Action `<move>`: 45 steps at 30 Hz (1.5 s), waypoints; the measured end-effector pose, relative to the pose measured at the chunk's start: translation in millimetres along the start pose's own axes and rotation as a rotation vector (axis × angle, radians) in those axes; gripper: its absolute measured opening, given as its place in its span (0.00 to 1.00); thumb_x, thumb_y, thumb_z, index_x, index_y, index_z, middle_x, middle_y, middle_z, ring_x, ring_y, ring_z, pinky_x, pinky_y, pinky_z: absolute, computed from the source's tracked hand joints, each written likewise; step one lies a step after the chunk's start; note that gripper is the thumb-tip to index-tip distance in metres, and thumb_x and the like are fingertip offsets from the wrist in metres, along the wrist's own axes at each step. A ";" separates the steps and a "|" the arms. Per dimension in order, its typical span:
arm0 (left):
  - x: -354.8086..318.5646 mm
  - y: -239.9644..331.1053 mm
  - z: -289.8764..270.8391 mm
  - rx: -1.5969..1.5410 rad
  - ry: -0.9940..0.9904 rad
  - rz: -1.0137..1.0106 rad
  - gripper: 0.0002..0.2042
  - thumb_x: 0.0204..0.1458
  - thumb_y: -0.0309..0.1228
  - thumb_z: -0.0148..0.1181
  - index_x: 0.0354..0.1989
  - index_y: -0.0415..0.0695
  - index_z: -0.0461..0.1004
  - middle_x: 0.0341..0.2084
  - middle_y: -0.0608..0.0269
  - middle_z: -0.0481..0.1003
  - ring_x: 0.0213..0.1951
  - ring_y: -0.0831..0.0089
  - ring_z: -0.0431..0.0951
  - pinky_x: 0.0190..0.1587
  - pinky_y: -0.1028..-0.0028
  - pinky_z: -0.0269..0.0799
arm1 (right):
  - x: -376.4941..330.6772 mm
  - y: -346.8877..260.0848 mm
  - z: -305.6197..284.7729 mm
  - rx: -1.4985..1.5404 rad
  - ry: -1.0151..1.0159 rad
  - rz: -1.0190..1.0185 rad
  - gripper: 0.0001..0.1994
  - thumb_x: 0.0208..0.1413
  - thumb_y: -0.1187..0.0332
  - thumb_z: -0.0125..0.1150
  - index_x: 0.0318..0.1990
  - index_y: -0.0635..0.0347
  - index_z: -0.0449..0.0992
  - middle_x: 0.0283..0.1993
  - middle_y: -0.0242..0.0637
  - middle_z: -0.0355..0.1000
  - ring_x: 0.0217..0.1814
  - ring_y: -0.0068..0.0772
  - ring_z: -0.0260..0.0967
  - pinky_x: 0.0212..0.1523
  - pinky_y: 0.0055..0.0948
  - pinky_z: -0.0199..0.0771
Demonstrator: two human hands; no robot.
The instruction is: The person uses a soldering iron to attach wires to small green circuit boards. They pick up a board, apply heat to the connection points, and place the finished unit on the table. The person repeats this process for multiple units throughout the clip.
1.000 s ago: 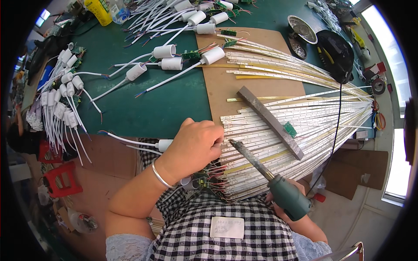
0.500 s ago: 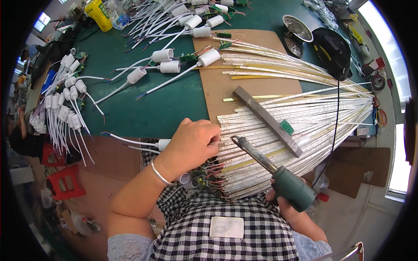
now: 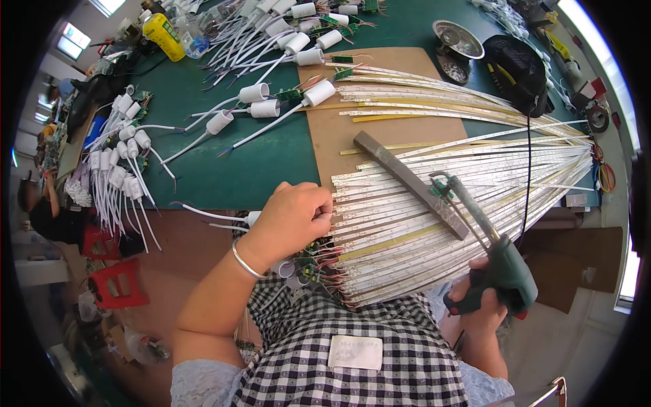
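My right hand (image 3: 483,311) grips the handle of a dark green soldering gun (image 3: 513,275). Its bent tip is over a small green circuit board (image 3: 442,190) on a grey metal bar (image 3: 401,172); I cannot tell whether they touch. The bar lies aslant across a fan of white LED strips (image 3: 413,224). At the strips' left ends my left hand (image 3: 290,220) is closed, thumb and fingers pressed together; what they pinch is hidden. A white lamp holder (image 3: 253,218) with a cable shows partly behind that hand. Below it, red wires and small boards (image 3: 319,261) hang at the strip ends.
Several white lamp holders with cables lie at the left (image 3: 125,159) and back (image 3: 296,44) of the green table (image 3: 224,169). Brown cardboard (image 3: 325,146) lies under the strips. A metal dish (image 3: 460,39) and a black mesh-covered object (image 3: 515,71) stand at back right. The gun's black cord (image 3: 529,169) trails there.
My right hand has swung the soldering gun right and away from the strip ends, its tip now over the small board on the bar. My left hand stays closed at the strip ends.
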State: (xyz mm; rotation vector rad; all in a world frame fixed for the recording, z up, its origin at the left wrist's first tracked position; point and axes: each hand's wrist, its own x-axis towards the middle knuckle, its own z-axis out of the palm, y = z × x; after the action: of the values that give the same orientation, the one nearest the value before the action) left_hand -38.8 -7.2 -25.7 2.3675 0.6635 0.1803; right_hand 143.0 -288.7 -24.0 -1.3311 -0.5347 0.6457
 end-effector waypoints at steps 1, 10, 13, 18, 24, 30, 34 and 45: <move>-0.3 0.3 1.0 0.021 0.021 0.011 0.03 0.38 0.24 0.58 0.23 0.43 0.72 0.20 0.64 0.71 0.24 0.69 0.72 0.35 0.72 0.61 | 1.2 -1.8 1.8 -0.002 0.020 0.004 0.31 0.53 0.51 0.58 0.51 0.74 0.62 0.33 0.42 0.69 0.23 0.29 0.69 0.24 0.27 0.70; -3.1 9.2 1.7 0.068 0.067 -0.013 0.03 0.39 0.24 0.59 0.23 0.44 0.72 0.19 0.67 0.70 0.22 0.71 0.71 0.37 0.70 0.61 | 15.6 -8.3 1.3 0.069 0.149 -0.024 0.31 0.53 0.48 0.57 0.48 0.72 0.64 0.21 0.39 0.68 0.20 0.29 0.68 0.24 0.26 0.71; -5.7 16.4 0.3 0.230 0.099 0.011 0.03 0.40 0.26 0.61 0.23 0.44 0.72 0.24 0.65 0.71 0.30 0.67 0.71 0.39 0.68 0.61 | 23.1 -11.5 -0.8 0.153 0.200 -0.088 0.28 0.55 0.51 0.55 0.51 0.71 0.63 0.33 0.43 0.69 0.21 0.29 0.67 0.25 0.29 0.71; -6.9 38.8 -10.8 0.389 0.142 0.071 0.07 0.39 0.30 0.65 0.27 0.46 0.75 0.27 0.66 0.71 0.34 0.64 0.70 0.38 0.65 0.59 | 21.9 -11.3 -24.6 0.271 0.219 -0.159 0.26 0.58 0.57 0.52 0.54 0.72 0.60 0.45 0.47 0.68 0.25 0.30 0.70 0.25 0.32 0.74; 37.6 66.1 -20.4 0.270 0.167 0.262 0.08 0.44 0.31 0.62 0.32 0.45 0.74 0.33 0.61 0.73 0.38 0.60 0.72 0.42 0.63 0.63 | 17.4 -3.1 -35.3 0.345 0.299 -0.222 0.25 0.60 0.57 0.49 0.58 0.64 0.59 0.51 0.47 0.67 0.24 0.28 0.67 0.26 0.31 0.72; 90.3 79.1 55.6 0.215 0.201 0.545 0.13 0.47 0.33 0.62 0.41 0.45 0.74 0.41 0.60 0.73 0.48 0.62 0.69 0.52 0.63 0.62 | 24.3 -2.3 -23.3 0.363 0.328 -0.193 0.21 0.60 0.59 0.47 0.57 0.62 0.60 0.50 0.44 0.66 0.22 0.26 0.65 0.24 0.30 0.71; 98.1 86.9 57.7 0.242 0.029 0.507 0.11 0.46 0.32 0.62 0.39 0.47 0.74 0.41 0.64 0.73 0.50 0.64 0.68 0.53 0.63 0.61 | 24.6 -6.5 -25.9 0.395 0.369 -0.216 0.22 0.59 0.60 0.51 0.56 0.62 0.58 0.48 0.45 0.66 0.22 0.29 0.67 0.23 0.32 0.74; 137.7 78.0 54.0 -0.209 0.065 0.356 0.07 0.50 0.28 0.57 0.36 0.40 0.73 0.31 0.57 0.75 0.34 0.63 0.75 0.38 0.68 0.70 | 24.5 -2.0 -33.9 0.401 0.411 -0.214 0.20 0.60 0.62 0.49 0.56 0.62 0.60 0.49 0.46 0.67 0.23 0.28 0.68 0.24 0.33 0.74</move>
State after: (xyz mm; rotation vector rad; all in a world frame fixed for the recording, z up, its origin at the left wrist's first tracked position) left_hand 128.0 -18.9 -23.6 2.2650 0.2320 0.4602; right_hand 184.1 -295.9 -27.9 -0.9722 -0.1927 0.2691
